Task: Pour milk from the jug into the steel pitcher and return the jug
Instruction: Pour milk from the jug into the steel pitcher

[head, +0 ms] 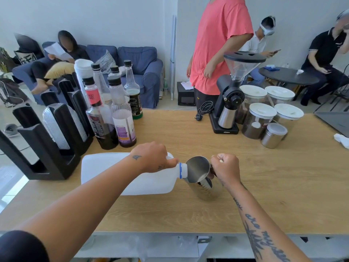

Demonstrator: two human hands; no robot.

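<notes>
Pouring stage, seen from above. Far left of the left hand [153, 157] stands a black cup rack [47, 144]; just beyond that hand, a cluster of syrup bottles [113, 114]. The left hand is closed around the handle of the milk jug [130, 173], which is tipped almost flat, its uncapped neck touching the rim of the steel pitcher [202, 176]. To the right, the right hand [226, 169] is clenched in a fist on the pitcher's handle, tilting the pitcher toward the jug. Beyond the right hand and well apart from it stand a coffee grinder [230, 95] and lidded canisters [268, 114].

Progress: the jug has been lifted, uncapped and brought to the pitcher, so the pour appears to be in hand. No stream can be made out, and the pitcher's inside shows only bright steel, so the amount poured cannot be told. Still to do: fill, right the jug, set it back.

Clearance: the wooden counter [264, 195] lies bare on the near side of both hands and to the right. The near edge runs beneath the forearms. The bottles crowd the jug's far side, so the return path is likely tightest there.
</notes>
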